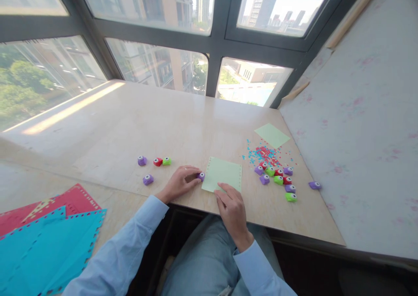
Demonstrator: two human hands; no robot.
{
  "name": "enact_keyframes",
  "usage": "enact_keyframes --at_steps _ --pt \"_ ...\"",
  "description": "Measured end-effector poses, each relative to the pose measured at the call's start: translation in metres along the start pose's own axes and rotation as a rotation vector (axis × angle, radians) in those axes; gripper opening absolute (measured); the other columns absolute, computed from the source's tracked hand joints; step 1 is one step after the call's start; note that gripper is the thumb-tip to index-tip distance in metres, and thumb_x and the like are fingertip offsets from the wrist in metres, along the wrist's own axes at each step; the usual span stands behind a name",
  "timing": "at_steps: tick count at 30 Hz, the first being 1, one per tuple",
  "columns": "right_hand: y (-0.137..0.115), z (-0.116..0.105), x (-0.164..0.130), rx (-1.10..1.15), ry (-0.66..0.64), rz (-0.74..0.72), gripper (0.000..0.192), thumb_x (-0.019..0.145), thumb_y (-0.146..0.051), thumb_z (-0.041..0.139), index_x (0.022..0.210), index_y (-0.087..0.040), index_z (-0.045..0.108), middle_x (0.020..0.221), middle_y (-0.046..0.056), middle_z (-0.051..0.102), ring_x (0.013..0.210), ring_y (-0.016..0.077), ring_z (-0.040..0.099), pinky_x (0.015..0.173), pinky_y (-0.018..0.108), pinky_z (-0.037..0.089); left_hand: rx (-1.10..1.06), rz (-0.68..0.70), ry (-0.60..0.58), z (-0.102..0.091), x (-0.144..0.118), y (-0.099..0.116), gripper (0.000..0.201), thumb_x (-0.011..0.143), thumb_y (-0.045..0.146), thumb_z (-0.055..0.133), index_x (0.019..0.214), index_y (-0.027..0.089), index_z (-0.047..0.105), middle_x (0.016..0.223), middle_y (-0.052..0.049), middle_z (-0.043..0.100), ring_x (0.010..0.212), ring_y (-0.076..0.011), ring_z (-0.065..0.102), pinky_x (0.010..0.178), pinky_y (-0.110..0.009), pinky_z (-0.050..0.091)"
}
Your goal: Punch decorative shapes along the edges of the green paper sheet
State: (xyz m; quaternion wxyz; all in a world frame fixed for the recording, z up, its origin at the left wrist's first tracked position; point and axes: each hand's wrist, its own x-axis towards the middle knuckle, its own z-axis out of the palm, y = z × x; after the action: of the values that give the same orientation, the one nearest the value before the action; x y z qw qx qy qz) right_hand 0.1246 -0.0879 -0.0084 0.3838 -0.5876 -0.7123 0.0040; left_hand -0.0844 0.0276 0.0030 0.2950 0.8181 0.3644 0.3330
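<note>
Purple, with a round eye on top, the small punch (201, 176) sits at the left edge of the pale green sheet (224, 173), pinched between the thumb and fingers of the left hand (183, 183), which cover part of it; whether the paper's edge lies inside its slot is hard to make out. The right hand (234, 209) rests on the sheet's near edge with loosely bent fingers; I cannot tell whether it grips the paper, since the thumb's tip is hard to make out. Small holes run along the sheet's side edges. Left of the hands, on the counter (183, 121), stand a red punch (157, 161), a green punch (166, 161) and two purple punches (148, 180). To the right is a cluster of punches (278, 180), some partly hiding others, touching red and blue confetti (266, 154) too fine to count; a second green sheet (272, 134) lies behind it. A lone purple punch (315, 185) is near the wall (369, 134). At lower left, a red sheet (76, 200) is partly covered by blue sheets (65, 248), all cut off by the picture's edge.
</note>
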Motion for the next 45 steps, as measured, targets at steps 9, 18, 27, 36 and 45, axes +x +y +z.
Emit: enact_keyframes --at_steps 9,18,27,36,45 --pt "0.0 0.0029 -0.0023 -0.024 0.075 0.065 0.023 0.095 -0.015 0.054 0.1 -0.023 0.074 0.113 0.01 0.073 0.108 0.0258 0.066 0.093 0.047 0.054 0.001 0.012 -0.008 0.0001 0.0026 0.0037 0.02 0.088 0.029 0.066 0.106 0.023 0.072 0.107 -0.007 0.076 0.103 -0.0233 0.068 0.094 -0.04 0.052" --pt "-0.0043 0.0013 -0.0019 -0.04 0.023 -0.018 0.023 0.093 -0.012 0.056 0.098 -0.024 0.075 0.113 0.009 0.074 0.11 0.0254 0.066 0.092 0.045 0.054 0.06 0.015 0.015 0.0001 0.0018 0.0079 0.021 0.085 0.021 0.064 0.105 0.022 0.071 0.106 -0.008 0.072 0.101 -0.0223 0.066 0.092 -0.038 0.052" --pt "-0.005 -0.0012 -0.0046 -0.05 0.01 -0.055 0.026 0.092 -0.01 0.056 0.099 -0.027 0.076 0.114 0.008 0.074 0.109 0.0251 0.067 0.092 0.044 0.055 0.057 0.002 0.001 0.0003 0.0013 0.0056 0.022 0.088 0.023 0.063 0.109 0.022 0.07 0.108 -0.008 0.072 0.103 -0.0222 0.065 0.093 -0.039 0.052" --pt "-0.007 -0.002 -0.006 -0.064 0.005 -0.066 0.027 0.091 -0.01 0.055 0.099 -0.027 0.075 0.112 0.007 0.075 0.108 0.025 0.067 0.09 0.044 0.055 0.055 -0.005 0.001 0.0007 0.0008 0.0044 0.021 0.089 0.025 0.063 0.109 0.023 0.07 0.108 -0.007 0.072 0.104 -0.0221 0.065 0.094 -0.039 0.051" --pt "-0.0064 -0.0017 -0.0056 -0.048 0.053 -0.056 0.025 0.093 -0.01 0.055 0.098 -0.025 0.075 0.109 0.008 0.075 0.105 0.0234 0.068 0.09 0.042 0.056 0.06 0.012 0.0 0.0011 0.0005 0.0041 0.021 0.089 0.023 0.064 0.109 0.021 0.069 0.108 -0.007 0.072 0.104 -0.0216 0.064 0.094 -0.039 0.051"
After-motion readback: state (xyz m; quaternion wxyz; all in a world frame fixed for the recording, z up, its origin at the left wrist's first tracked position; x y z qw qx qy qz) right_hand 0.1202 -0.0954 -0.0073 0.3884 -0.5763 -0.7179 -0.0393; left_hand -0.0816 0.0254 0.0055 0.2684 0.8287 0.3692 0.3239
